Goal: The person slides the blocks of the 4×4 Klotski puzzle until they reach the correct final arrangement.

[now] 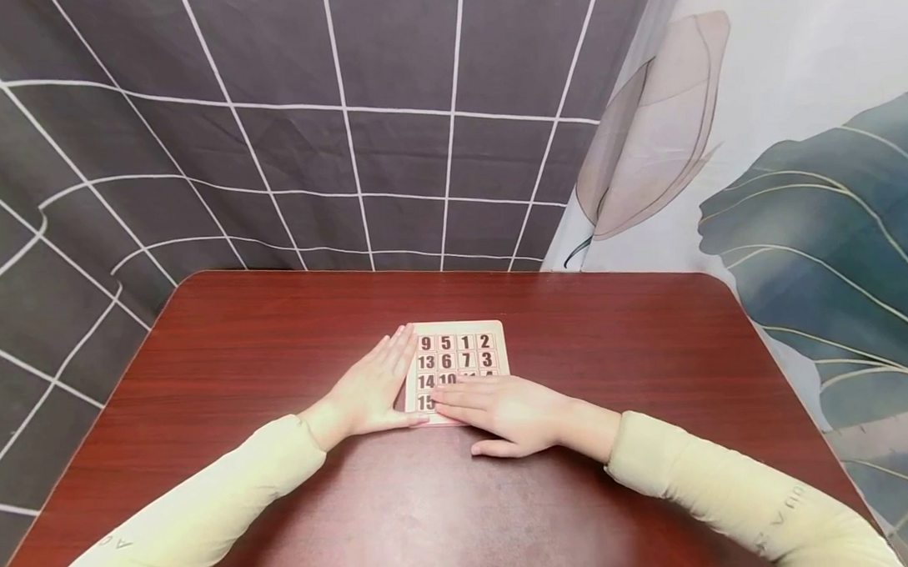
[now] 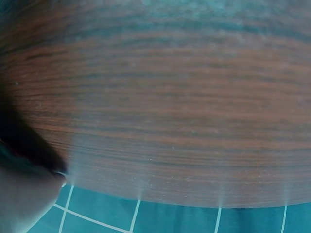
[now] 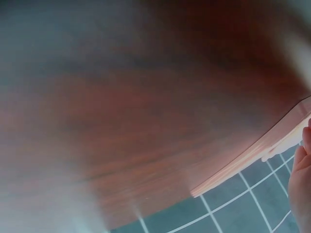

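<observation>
A square number slide puzzle (image 1: pixel 467 343) lies flat on the table, its cream frame holding rows of tiles with dark printed numbers. Along its left side my left hand (image 1: pixel 373 386) rests, fingers straight at the edge and thumb at the lower left corner. My right hand (image 1: pixel 514 411) reaches in from the right, its extended fingers laid over the lower rows and hiding several tiles. The right thumb points left, below the puzzle's near edge. In the right wrist view the puzzle's side (image 3: pixel 243 162) shows as a pale slanting strip, with part of a hand (image 3: pixel 301 182) beside it.
The reddish-brown wooden table (image 1: pixel 276 340) has rounded far corners. A dark grid-patterned curtain (image 1: pixel 397 152) hangs behind and to the left, and a pale leaf-print curtain (image 1: pixel 777 80) on the right. Light-coloured sleeves (image 1: pixel 228 483) cover both forearms.
</observation>
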`<state>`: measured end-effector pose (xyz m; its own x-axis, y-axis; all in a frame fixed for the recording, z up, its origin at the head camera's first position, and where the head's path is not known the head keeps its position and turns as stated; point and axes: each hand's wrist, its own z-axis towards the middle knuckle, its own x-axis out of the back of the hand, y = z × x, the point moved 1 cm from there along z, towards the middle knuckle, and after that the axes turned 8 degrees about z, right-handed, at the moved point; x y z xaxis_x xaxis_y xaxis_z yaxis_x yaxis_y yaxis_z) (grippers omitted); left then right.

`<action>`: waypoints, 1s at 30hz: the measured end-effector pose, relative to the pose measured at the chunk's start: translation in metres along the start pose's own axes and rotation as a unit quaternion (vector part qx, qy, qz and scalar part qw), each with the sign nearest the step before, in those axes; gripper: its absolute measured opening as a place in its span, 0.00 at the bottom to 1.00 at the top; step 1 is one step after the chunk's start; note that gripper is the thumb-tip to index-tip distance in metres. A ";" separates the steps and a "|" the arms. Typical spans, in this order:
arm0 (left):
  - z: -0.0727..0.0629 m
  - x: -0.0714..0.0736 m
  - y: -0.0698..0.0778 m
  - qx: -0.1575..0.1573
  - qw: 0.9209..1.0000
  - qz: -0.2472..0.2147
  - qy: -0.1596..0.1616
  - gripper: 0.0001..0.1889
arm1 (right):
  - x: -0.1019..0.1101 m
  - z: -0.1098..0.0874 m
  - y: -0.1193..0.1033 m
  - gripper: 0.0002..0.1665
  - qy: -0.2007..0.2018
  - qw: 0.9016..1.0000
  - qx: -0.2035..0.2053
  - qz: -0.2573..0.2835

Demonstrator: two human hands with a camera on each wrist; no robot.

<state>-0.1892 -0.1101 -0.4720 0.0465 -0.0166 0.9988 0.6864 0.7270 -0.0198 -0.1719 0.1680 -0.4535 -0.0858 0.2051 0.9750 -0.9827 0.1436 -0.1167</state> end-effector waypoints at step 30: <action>0.001 -0.006 -0.002 0.004 1.000 -0.001 -0.007 0.63 | 0.004 -0.006 0.007 0.40 0.009 0.999 -0.032 0.034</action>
<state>-0.1912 -0.1107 -0.4779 0.0344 -0.0077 0.9994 0.6809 0.7321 -0.0178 -0.1777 0.1756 -0.4515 -0.1478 0.2341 0.9609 -0.9624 0.1898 -0.1943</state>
